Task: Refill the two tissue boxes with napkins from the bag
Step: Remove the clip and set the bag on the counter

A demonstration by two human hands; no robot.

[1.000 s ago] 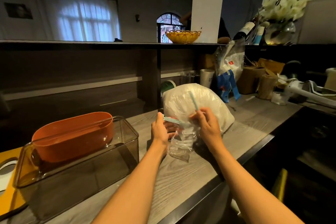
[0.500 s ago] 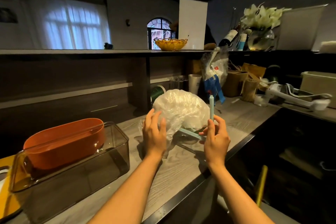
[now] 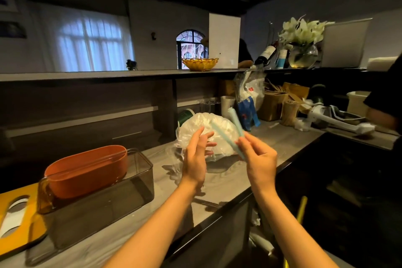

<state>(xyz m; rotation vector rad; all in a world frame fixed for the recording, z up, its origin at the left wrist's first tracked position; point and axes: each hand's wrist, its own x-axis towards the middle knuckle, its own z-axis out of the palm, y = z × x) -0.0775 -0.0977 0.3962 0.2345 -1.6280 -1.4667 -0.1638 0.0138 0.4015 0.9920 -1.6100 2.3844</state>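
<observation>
My right hand [image 3: 258, 156] pinches the blue clip [image 3: 236, 128], its long axis running toward eleven o'clock, while my left hand [image 3: 196, 154], fingers straight and holding nothing, is nearer the bag [image 3: 195, 125] lying at twelve o'clock on the counter [image 3: 282, 139].

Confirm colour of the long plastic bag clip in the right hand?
Pale blue-green long plastic bag clip, pinched by the right hand; head view.
</observation>
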